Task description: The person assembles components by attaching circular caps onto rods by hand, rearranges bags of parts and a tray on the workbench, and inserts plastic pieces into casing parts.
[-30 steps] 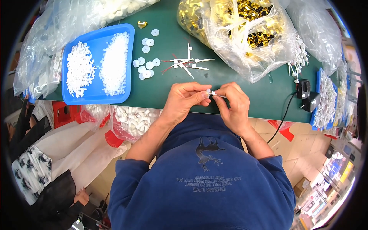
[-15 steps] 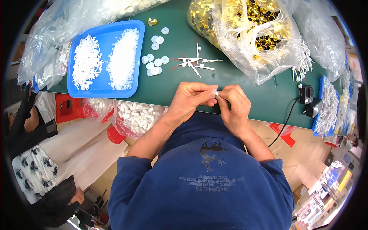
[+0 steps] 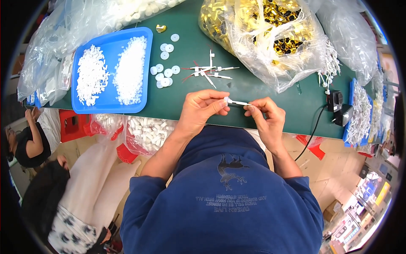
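Lying at ten o'clock, a blue tray (image 3: 109, 103) holds loose white pieces (image 3: 91, 76), seemingly plenty left; wired sticks (image 3: 207, 69), apparently set aside, rest at twelve; left hand (image 3: 201, 108) and right hand (image 3: 269, 116) pinch opposite ends of one white stick (image 3: 240, 103) at two, whether finished, unclear.

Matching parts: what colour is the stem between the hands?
The stem is white, clearest in the head view.

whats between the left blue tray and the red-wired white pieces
Pale round discs lie scattered there on the green tabletop, as the head view shows.
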